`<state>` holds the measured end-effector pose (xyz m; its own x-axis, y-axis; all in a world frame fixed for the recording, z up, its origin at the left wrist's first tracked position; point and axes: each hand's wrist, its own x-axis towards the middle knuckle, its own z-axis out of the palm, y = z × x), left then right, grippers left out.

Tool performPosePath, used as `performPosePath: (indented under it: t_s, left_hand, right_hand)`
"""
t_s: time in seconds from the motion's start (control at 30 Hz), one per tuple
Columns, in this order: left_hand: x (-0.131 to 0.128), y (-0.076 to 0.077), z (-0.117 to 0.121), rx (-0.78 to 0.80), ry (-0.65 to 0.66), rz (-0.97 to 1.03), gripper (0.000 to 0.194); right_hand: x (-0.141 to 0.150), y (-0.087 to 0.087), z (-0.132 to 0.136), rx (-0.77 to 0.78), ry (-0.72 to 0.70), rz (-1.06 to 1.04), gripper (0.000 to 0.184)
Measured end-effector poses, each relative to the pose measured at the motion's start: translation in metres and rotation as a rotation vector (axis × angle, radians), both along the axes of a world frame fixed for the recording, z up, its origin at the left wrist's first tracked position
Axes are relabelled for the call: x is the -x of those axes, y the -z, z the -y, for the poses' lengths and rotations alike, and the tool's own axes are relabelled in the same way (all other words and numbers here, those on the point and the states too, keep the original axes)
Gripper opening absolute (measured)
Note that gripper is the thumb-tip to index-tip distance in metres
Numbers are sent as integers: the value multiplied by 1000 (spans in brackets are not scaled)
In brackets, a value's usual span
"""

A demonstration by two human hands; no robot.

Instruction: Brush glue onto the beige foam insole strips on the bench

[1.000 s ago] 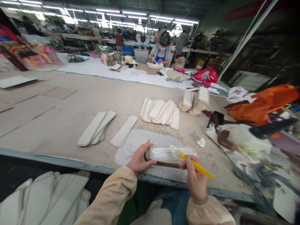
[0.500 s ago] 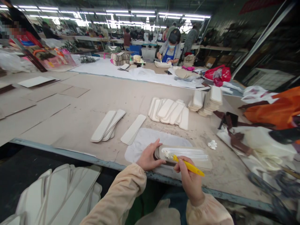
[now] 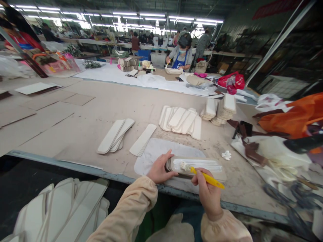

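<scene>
Right hand (image 3: 210, 196) closed round the yellow brush (image 3: 210, 179), fingers on the handle, bristles pressed into white paste on the top strip of the working stack (image 3: 214, 175). Left hand (image 3: 160, 168) grasps that stack's 9 o'clock end, thumb along the near edge, fingers at the far corner. Stack lies flat near the worktable's (image 3: 131, 101) front edge, long side running roughly 9 to 3, partly over a pale sheet (image 3: 151, 153). Change noted: against half a second ago, brush head sits slightly further towards 3 o'clock along the strip, left hand's hold much the same. Against a second ago, the white streaks look carried further towards the strip's 3 o'clock end; most of its middle seems coated, bare margins around. Bearings from the working stack: small blob of white paste (image 3: 226, 155) at 2 o'clock, just off the end; fanned pile (image 3: 179, 117) at 11; taller stacks (image 3: 228, 104) at 1; slim stack (image 3: 142, 140) at 10, a crossed group (image 3: 111, 137) beyond it. More strips (image 3: 63, 208) heaped at 8, lower left, beyond the edge. Orange bag (image 3: 297, 114) at 2, further off. Co-worker (image 3: 180, 62) at 12, across the white-covered surface.
</scene>
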<state>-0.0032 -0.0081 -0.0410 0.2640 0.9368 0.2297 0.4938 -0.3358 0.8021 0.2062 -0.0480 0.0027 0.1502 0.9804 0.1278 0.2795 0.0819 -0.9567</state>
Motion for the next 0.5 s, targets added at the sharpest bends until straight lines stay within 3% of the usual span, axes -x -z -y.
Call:
performPosePath:
  t_s: [0.17, 0.27, 0.5]
  left_hand:
    - [-1, -5, -1, -3, -6, -36, 83]
    - [0, -3, 3, -11, -10, -48, 69]
    - [13, 32, -15, -57, -5, -65, 66]
  right_hand:
    - [-30, -5, -3, -71, 192, -41, 29]
    - [-40, -12, 7, -132, 236, -112, 26]
    - [-50, -12, 29, -210, 201, -182, 20]
